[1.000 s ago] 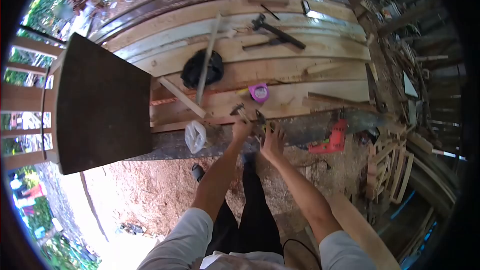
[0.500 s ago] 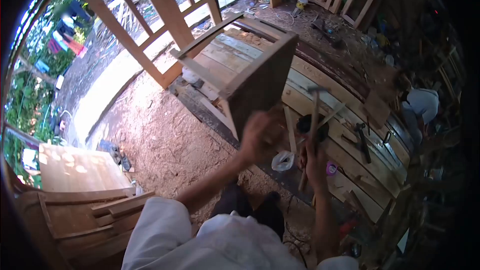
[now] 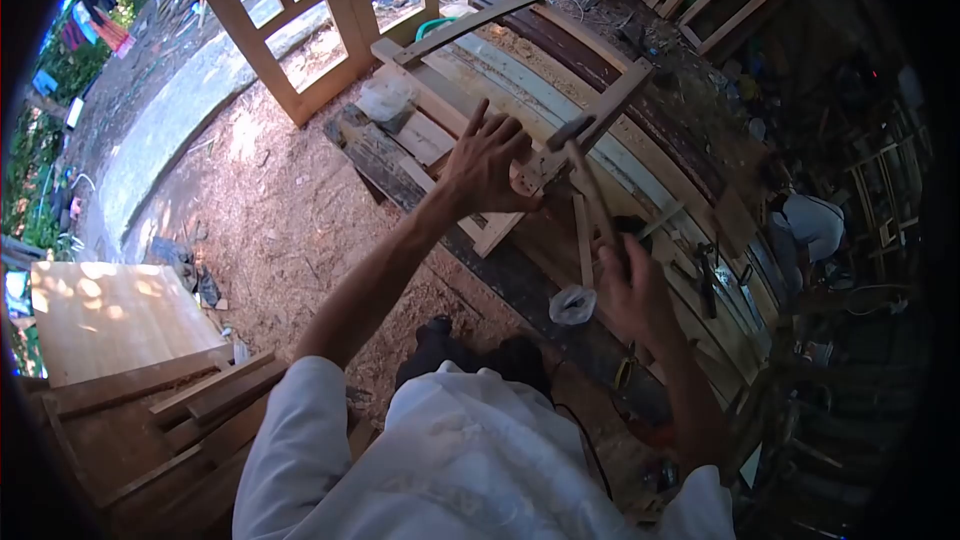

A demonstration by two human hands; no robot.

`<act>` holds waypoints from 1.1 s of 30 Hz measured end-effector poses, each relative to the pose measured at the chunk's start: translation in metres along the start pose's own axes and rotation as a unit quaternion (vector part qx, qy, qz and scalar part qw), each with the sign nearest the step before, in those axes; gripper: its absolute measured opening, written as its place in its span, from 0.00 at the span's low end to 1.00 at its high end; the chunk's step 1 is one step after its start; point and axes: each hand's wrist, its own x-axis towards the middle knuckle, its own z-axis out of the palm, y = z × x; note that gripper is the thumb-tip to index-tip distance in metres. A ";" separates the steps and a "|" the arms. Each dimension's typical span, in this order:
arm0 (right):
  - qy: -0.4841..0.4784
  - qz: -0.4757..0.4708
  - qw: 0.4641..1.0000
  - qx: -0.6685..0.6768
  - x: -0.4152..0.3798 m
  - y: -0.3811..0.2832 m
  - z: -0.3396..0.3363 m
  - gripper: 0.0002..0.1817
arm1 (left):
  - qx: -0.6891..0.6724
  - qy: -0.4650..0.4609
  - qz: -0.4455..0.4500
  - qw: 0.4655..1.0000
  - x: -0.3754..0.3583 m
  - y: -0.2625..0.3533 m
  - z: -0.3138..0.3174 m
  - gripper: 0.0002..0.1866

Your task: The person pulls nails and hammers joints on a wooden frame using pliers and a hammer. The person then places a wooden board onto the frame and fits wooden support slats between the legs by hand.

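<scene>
A wooden frame rests tilted on the boards of the workbench. My left hand is on its near corner, fingers curled round the wood and one digit pointing up. In my right hand is a hammer, held by the handle; its head is close to the frame's corner, just right of my left hand. Whether the head touches the wood I cannot tell. Below the corner lies a narrow wood strip, with a clear plastic bag at its lower end.
Another hammer lies on the boards to the right. A co-worker bends down beyond it. A large slatted frame stands at the upper left. Wood pieces are stacked at the lower left. Shavings cover the floor.
The wooden frame has tipped from its raised, box-like pose to a lower one. My left hand has moved up and left onto its corner. The hammer's head has swung left towards that corner.
</scene>
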 end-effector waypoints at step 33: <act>0.006 -0.069 0.998 -0.011 0.017 0.003 -0.027 0.13 | 0.058 0.057 0.078 0.994 0.004 -0.006 0.025 0.35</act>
